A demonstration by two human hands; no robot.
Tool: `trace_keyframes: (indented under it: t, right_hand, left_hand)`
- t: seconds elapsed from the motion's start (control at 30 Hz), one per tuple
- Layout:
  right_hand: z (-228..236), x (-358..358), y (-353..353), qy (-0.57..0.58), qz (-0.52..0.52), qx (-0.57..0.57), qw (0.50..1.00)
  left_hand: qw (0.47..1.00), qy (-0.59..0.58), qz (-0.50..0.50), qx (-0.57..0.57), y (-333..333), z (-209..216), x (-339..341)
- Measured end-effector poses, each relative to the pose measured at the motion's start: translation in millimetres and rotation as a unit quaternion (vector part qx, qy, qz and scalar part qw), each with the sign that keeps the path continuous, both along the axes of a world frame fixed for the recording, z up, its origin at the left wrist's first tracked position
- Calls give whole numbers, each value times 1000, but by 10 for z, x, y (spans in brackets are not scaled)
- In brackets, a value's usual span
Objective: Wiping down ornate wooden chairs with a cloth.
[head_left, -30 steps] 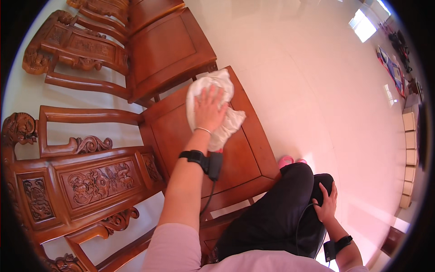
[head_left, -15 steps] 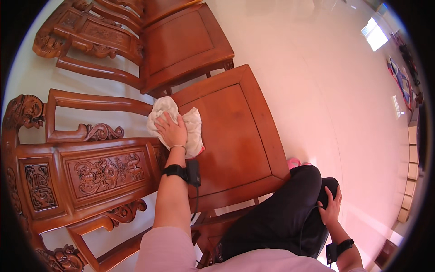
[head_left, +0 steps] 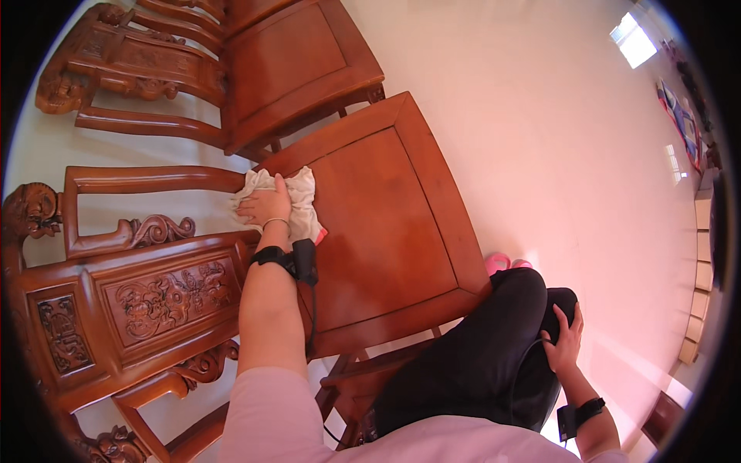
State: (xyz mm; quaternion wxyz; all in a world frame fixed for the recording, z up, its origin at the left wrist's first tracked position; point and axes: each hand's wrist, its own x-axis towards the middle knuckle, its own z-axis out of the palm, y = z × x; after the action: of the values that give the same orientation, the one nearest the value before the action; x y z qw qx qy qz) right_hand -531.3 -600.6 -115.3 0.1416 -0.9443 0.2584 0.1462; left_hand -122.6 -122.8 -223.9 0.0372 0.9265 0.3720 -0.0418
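My left hand lies palm down on a crumpled white cloth, fingers spread and thumb out to the side. It presses the cloth against the back corner of a reddish-brown wooden chair seat, where the armrest meets it. A small red patch shows at the cloth's near edge. Part of the cloth is hidden under the hand. Away to the right, my right hand rests on my dark-trousered knee with its fingers apart, holding nothing.
The chair's carved backrest stands at the left. Another wooden chair adjoins beyond it. Pink footwear sits on the shiny pale floor past my knee. Black boxes with cables are strapped to both my wrists.
My left hand and the cloth have shifted left, toward the armrest and backrest. The view has moved slightly. My right hand stays on the knee.
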Motion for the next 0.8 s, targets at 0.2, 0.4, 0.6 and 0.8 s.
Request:
trace_keyframes:
  t: [0.2,0.4,0.6,0.8]
  right_hand:
    - [-19,-49,-46,-17,5,1,1000]
    - [-69,-104,-48,-35,4,11,999]
    - [-67,-200,-82,-47,0,1,999]
    - [-127,-318,-99,-59,-12,11,998]
  left_hand:
    - [997,-62,-55,7,-58,-105,-174]
    - [981,-84,-165,58,-281,-104,-578]
    - [976,-65,-206,-8,-833,136,-1184]
    - [962,-68,-265,3,-1073,107,-1926]
